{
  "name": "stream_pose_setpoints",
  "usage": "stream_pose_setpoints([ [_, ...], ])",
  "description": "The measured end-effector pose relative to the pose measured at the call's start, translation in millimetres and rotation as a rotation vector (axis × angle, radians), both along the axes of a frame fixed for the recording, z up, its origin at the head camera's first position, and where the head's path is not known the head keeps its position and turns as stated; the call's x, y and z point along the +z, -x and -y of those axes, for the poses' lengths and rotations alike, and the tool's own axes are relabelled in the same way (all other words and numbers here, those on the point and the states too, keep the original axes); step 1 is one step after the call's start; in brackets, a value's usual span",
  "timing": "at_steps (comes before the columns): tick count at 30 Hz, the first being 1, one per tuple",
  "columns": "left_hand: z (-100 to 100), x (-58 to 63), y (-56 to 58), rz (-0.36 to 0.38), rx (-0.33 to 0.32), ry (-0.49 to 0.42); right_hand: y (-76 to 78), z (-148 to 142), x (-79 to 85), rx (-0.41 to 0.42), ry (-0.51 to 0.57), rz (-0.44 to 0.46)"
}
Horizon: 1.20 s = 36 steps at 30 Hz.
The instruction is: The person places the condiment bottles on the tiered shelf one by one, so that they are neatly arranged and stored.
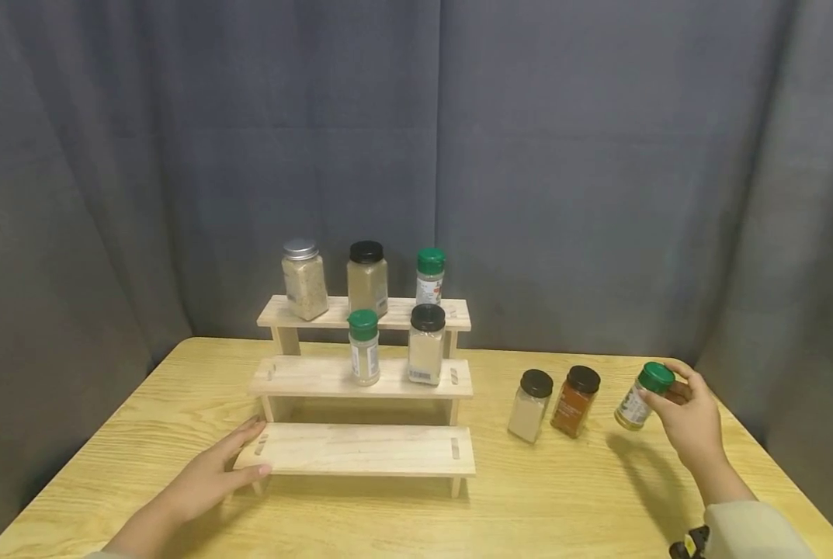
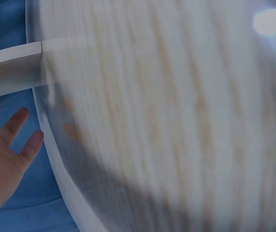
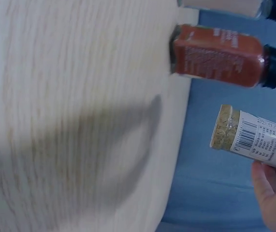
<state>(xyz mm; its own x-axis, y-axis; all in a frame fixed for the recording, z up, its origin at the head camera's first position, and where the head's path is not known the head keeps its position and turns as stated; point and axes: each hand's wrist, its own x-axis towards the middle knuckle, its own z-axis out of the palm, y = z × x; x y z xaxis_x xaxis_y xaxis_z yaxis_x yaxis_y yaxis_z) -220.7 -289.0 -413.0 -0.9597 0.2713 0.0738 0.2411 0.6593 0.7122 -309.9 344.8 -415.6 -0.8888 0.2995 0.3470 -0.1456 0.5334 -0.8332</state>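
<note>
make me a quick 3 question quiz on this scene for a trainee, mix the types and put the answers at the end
1. True or false: the silver-lidded jar stands on the top shelf of the wooden rack.

2. What does the right hand hold?
a) the silver-lidded jar
b) the red-brown jar
c) a green-lidded jar

3. Which shelf does the left hand touch?

Key
1. True
2. c
3. The lowest shelf, at its left end
</note>
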Motion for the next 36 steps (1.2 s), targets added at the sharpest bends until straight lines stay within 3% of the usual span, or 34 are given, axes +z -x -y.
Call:
stream_pose_setpoints([
  [3, 0, -0.2, 0.6, -0.005, 0.003, 0.001, 16.8, -19, -21.1, -0.017, -0.033, -0.044],
  [6, -1, -0.6, 0.7, -0.005, 0.002, -0.001, 17.0, -21, -22.1, -0.010, -0.032, -0.064],
  [12, 0, 0.4, 0.9, 0.000, -0.004, 0.004, -17.7, 14, 20.1, 0.088, 0.053, -0.051],
  [16, -1, 0.6, 1.1, 0.002, -0.010, 0.002, -32.0, 31, 36.2, 0.102, 0.041, -0.084],
  [23, 0, 0.7, -0.1, 0.001, -0.013, -0.002, -69.5, 78, 81.8, 0.143, -0.016, -0.166],
  [27, 1, 1.1, -0.7, 0.007, -0.015, -0.015, -77.4, 94, 93.1, 0.159, -0.029, -0.198],
  [36, 0, -1.0, 1.0, 0.001, -0.014, -0.014, -85.4, 117, 101.5, 0.258, -0.060, -0.216],
])
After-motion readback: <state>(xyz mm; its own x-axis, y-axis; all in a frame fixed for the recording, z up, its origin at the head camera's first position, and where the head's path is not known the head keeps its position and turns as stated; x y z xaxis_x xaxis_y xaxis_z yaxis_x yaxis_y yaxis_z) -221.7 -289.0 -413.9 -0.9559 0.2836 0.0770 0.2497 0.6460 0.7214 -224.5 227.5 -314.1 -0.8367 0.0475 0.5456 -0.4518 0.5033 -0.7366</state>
